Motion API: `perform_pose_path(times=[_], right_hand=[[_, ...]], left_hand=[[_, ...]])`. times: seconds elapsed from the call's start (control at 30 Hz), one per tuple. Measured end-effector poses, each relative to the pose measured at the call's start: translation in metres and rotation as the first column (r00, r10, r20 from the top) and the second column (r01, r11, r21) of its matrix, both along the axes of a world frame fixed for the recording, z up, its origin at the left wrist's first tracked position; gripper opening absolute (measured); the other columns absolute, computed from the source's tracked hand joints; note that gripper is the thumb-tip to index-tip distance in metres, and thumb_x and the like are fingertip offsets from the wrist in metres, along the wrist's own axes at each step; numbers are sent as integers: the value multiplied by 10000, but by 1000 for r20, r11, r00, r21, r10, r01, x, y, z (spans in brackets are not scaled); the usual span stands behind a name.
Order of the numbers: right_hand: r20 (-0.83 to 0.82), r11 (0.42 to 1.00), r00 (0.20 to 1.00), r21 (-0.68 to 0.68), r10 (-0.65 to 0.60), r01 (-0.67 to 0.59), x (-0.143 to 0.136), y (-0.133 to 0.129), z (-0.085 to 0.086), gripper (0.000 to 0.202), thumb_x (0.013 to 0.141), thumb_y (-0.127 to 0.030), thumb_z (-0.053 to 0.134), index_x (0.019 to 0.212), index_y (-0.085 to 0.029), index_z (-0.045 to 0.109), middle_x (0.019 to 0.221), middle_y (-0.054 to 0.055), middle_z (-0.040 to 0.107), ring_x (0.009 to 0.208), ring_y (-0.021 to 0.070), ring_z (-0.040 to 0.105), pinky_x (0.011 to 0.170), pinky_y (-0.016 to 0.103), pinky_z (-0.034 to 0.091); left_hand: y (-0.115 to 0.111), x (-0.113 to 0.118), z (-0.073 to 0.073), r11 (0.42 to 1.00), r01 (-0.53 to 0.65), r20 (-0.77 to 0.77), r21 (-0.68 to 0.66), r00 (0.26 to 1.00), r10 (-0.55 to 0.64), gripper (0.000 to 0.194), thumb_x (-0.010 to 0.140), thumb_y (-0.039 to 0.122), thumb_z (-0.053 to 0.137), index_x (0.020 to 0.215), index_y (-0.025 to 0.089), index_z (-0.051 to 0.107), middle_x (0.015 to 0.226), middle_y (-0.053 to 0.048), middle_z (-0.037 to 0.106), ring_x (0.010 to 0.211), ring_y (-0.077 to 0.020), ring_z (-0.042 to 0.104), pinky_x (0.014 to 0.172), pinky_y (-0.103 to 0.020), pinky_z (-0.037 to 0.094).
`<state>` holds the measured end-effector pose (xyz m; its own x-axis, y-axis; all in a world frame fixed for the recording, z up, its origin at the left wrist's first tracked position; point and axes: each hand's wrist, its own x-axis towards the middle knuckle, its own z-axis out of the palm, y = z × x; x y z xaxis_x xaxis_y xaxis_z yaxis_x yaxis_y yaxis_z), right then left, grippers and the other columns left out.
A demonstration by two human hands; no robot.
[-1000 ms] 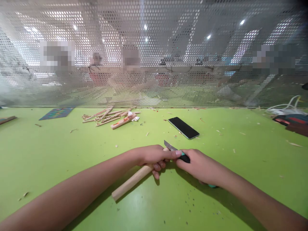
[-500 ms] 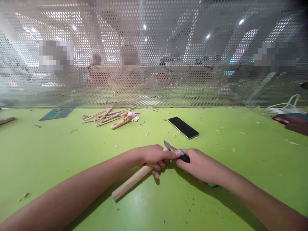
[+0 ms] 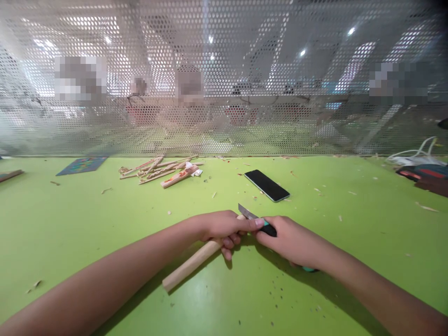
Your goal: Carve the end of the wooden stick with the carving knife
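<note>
My left hand (image 3: 227, 227) is closed around a pale wooden stick (image 3: 194, 265), whose thick end points down and left toward me. In my right hand (image 3: 285, 238) is a utility knife (image 3: 269, 228) with a black and teal handle, its blade pointing up and left. The blade lies across the far tip of the stick. My left thumb rests against the knife near the base of the blade. Part of the stick is hidden under my left fingers, and most of the knife handle is inside my right hand.
On the green table (image 3: 133, 214), a phone (image 3: 267, 185) lies beyond my hands. Several carved sticks (image 3: 161, 168) are piled at back left, near a dark patterned sheet (image 3: 82, 165). White cords (image 3: 416, 151) and dark items sit at far right. A perforated screen (image 3: 224, 126) stands behind; people show through it.
My hands, the stick and the knife keep practically the same position. Behind the screen, the blurred people shift slightly.
</note>
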<state>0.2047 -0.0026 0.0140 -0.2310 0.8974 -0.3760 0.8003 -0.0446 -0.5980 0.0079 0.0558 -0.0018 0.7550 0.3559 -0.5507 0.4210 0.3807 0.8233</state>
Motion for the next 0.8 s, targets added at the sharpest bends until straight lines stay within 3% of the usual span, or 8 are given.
perform_pose_path(times=[0.57, 0.8], right_hand=[[-1, 1000, 1000, -9, -2, 2, 1, 0, -2, 267, 964, -407, 504, 1018, -196, 660, 606, -39, 547, 361, 99, 473, 335, 192, 324], [15, 995, 1000, 96, 3, -4, 1, 0, -4, 207, 941, -327, 542, 904, -173, 675, 695, 14, 638, 472, 106, 482, 428, 212, 314]], left_hand=[[1, 0, -1, 1000, 2, 3, -7, 1000, -2, 701, 589, 812, 780, 717, 236, 403, 533, 133, 320, 445, -42, 306, 573, -291, 577], [0, 1, 1, 1000, -15, -19, -2, 1000, 15, 684, 602, 752, 824, 677, 234, 385, 500, 127, 322, 438, -42, 318, 549, -272, 559]])
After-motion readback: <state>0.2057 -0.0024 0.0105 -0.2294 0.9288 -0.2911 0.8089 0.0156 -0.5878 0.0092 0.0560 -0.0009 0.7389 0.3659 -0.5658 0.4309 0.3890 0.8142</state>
